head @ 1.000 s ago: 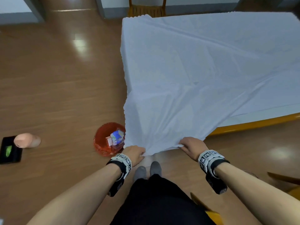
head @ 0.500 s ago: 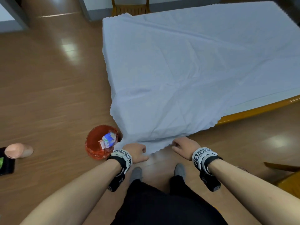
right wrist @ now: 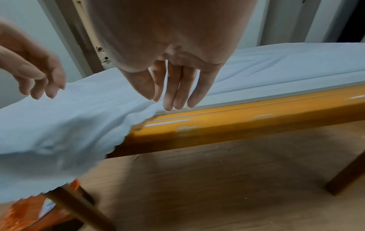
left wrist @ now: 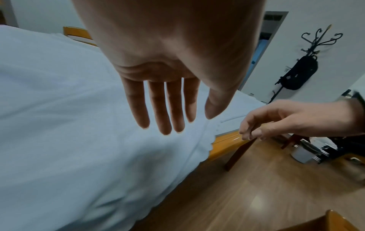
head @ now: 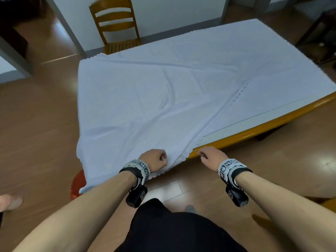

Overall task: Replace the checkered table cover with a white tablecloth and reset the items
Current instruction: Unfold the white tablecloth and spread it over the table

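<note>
The table takes most of the head view and serves here as the landmark; its orange wooden edge runs along the near side, and a pale strip of its top is bare just behind that edge on the right. The white tablecloth lies over the table, wrinkled, with long creases running toward the near left corner; there it hangs over the table edge, and its scalloped hem droops toward the floor. On the right part of the near side the hem stops short of the table edge. A wooden chair stands behind the far left corner of the table, against the wall. A red basket sits on the floor under the hanging cloth at the near left corner, mostly hidden by it. The left hand is over the cloth at this near corner; in the left wrist view its fingers are straight and slightly spread, holding nothing, and whether they touch the cloth I cannot tell. The right hand is just beside the table edge, right of the cloth hem; its fingers point downward, relaxed and close together, empty, with the tips near the bare edge.
</note>
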The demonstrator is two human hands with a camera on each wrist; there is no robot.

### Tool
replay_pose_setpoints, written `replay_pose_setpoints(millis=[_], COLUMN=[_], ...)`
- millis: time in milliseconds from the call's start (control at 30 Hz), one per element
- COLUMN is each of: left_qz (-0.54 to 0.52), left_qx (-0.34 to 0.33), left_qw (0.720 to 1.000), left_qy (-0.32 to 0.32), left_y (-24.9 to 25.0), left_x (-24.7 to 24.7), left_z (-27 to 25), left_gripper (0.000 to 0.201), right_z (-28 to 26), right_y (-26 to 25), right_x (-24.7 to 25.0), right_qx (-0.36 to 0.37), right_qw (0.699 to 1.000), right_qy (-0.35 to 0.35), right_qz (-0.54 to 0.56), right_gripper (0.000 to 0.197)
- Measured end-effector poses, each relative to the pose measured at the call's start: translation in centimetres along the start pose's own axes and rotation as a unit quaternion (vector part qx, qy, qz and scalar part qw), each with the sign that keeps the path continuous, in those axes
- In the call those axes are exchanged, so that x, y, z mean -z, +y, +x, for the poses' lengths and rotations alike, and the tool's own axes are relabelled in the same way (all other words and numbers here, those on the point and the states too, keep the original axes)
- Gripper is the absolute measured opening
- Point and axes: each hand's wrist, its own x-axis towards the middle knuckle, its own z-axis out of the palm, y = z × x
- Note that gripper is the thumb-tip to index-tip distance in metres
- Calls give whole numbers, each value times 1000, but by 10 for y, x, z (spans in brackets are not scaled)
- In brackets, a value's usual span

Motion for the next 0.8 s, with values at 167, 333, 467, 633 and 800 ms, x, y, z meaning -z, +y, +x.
replay_pose_setpoints(millis=[167, 333, 467, 633, 800], left_qz=[7, 28, 33, 9, 12], left_qx=[-49, -86, -104, -120, -127], left_qw=[999, 996, 993, 992, 991], left_qy=[1, -25, -38, -33, -39], left_y=[81, 143, 189, 247, 286], left_x=[11, 22, 31, 38, 43], left_z=[53, 131, 214, 306, 363], left_gripper=[22, 30, 37, 44, 53], right_z=[3, 21, 42, 65, 90], right_y=[73, 133, 184, 249, 293], right_x=[42, 77, 111, 162, 208], right_qx=[-47, -73, -96, -148, -166], right_qw=[998, 994, 991, 985, 981], right_qy=[27, 46, 50, 39, 45], right_qz=[42, 68, 78, 84, 86], right_gripper=[23, 24, 23, 24, 26])
